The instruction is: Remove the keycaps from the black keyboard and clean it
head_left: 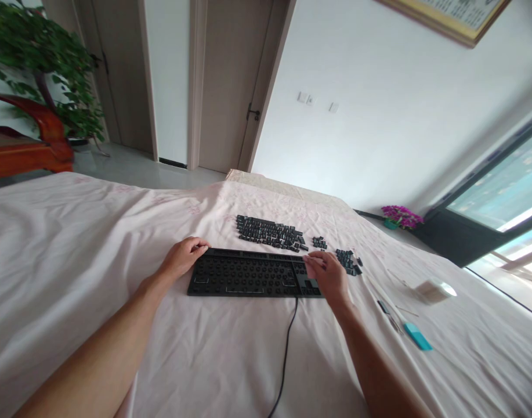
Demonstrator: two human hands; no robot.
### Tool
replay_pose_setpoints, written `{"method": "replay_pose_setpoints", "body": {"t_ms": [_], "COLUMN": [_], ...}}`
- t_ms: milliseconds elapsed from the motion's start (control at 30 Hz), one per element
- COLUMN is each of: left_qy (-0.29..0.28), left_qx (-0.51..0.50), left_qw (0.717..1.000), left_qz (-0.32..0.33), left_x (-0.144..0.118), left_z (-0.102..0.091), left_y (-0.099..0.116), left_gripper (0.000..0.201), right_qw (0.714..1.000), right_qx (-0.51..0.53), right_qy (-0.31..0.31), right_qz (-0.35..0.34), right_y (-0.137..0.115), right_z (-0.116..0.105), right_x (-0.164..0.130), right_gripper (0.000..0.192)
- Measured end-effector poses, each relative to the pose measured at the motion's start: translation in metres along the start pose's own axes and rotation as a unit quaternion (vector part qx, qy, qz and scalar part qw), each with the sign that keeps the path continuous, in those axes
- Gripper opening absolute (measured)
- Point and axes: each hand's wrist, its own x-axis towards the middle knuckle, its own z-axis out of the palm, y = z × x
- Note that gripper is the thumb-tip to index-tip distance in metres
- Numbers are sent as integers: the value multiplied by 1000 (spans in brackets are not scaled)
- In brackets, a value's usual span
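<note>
A black keyboard (pixel 243 277) with its keycaps off lies on the pale bedsheet, its long side facing me. My left hand (pixel 185 255) grips its far left corner, fingers bent over the edge. Over the number-pad end, my right hand (pixel 330 274) is closed in a pinch on a small pinkish piece (pixel 310 269), thin like cloth or paper, at the far edge of the keyboard. That hand hides part of the right end. A black cable (pixel 287 342) runs from the keyboard's near edge toward me. Loose black keycaps (pixel 270 232) lie in rows just beyond it.
Smaller keycap groups (pixel 319 242) sit farther right. On the sheet (pixel 170 348) at right are a clear round tub (pixel 435 291), a teal-ended brush (pixel 418 337), a dark-handled tool (pixel 384 307) and thin sticks (pixel 407 311). Doors and a white wall stand beyond.
</note>
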Motion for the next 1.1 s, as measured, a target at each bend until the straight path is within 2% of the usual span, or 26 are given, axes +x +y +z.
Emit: {"method": "replay_pose_setpoints", "body": {"t_ms": [67, 133, 200, 300, 533, 733, 933, 1100], "left_qy": [-1, -5, -11, -15, -13, -6, -4, 2], "left_qx": [5, 10, 14, 21, 23, -14, 4, 12], "left_qw": [1000, 1000, 1000, 1000, 1000, 998, 998, 997], "left_qz": [1, -2, -3, -3, -14, -63, -70, -71], "left_x": [-1, -2, -2, -3, -4, -4, -3, -2], "left_z": [0, 0, 0, 1, 1, -1, 0, 1], "left_y": [1, 1, 1, 3, 3, -1, -2, -3], "left_gripper": [30, 29, 29, 30, 32, 38, 35, 34], "right_qw": [997, 994, 993, 993, 994, 993, 993, 997], "right_qx": [-27, -51, -61, -56, -38, -50, -58, -82], "right_qy": [35, 51, 48, 35, 26, 2, -5, 3], "right_qz": [55, 81, 92, 102, 101, 109, 106, 1], "right_y": [33, 58, 75, 87, 93, 89, 81, 63], "right_z": [-13, -20, -23, -19, -11, -13, -20, -20], "right_x": [3, 1, -3, -9, -14, -24, -29, -29], "right_gripper": [36, 38, 39, 40, 38, 34, 29, 27]}}
